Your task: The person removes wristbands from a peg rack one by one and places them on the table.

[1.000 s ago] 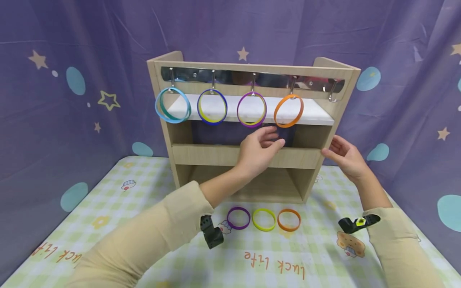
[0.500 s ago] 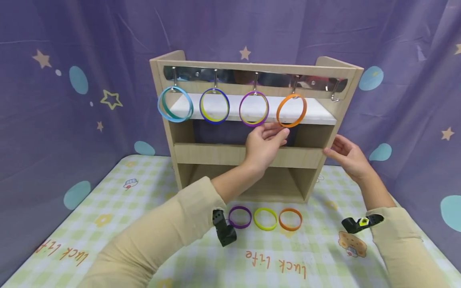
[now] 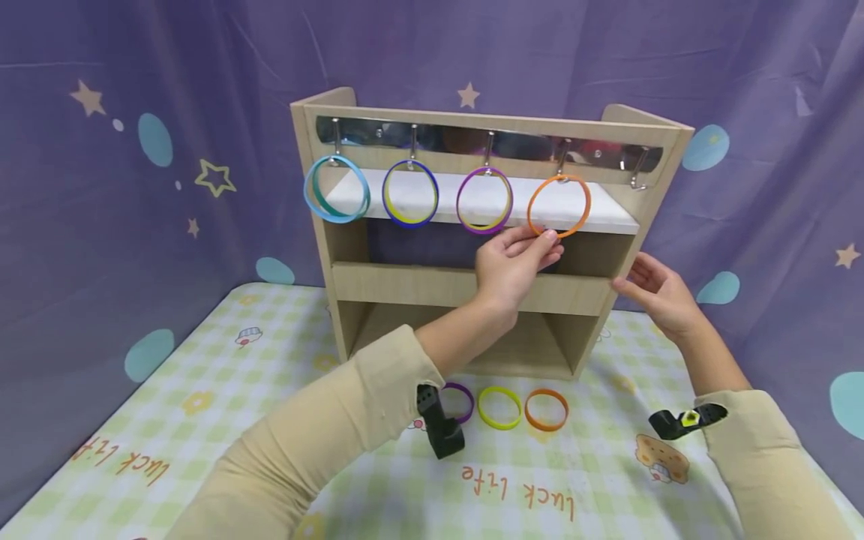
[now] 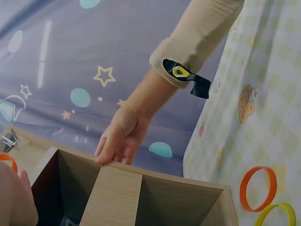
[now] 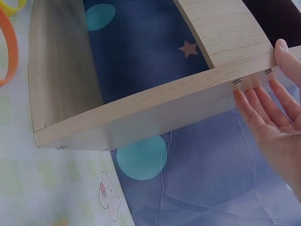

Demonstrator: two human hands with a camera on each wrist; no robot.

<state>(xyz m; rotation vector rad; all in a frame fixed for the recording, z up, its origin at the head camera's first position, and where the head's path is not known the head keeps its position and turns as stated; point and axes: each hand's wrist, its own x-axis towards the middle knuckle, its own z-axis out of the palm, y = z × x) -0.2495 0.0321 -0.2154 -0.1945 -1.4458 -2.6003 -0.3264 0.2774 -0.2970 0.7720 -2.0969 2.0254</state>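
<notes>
An orange silicone wristband [image 3: 588, 204] hangs from the fourth hook of a small wooden shelf unit [image 3: 418, 285]. My left hand [image 3: 508, 271] pinches the band's lower edge between thumb and fingers, the fingers partly behind it. My right hand [image 3: 664, 300] rests against the unit's right side; its thumb lies at the front edge and its fingertips [image 5: 241, 98] touch the outer panel. To the left hang more bands: a purple one [image 3: 511, 201] with a yellow one, a dark blue one [image 3: 436, 196] with a yellow one, and light blue and teal ones [image 3: 367, 201].
The metal hook strip's rightmost hook [image 3: 637, 181] bears no band. On the checked cloth [image 3: 378, 480] before the unit lie a purple band [image 3: 470, 401], partly hidden by the left wrist camera [image 3: 442, 427], a yellow band [image 3: 499, 428] and an orange band [image 3: 547, 429]. A purple curtain stands behind.
My left hand has moved right and slightly up, from below the hanging bands to the orange band, and now pinches its bottom. The right hand stays at the unit's side.
</notes>
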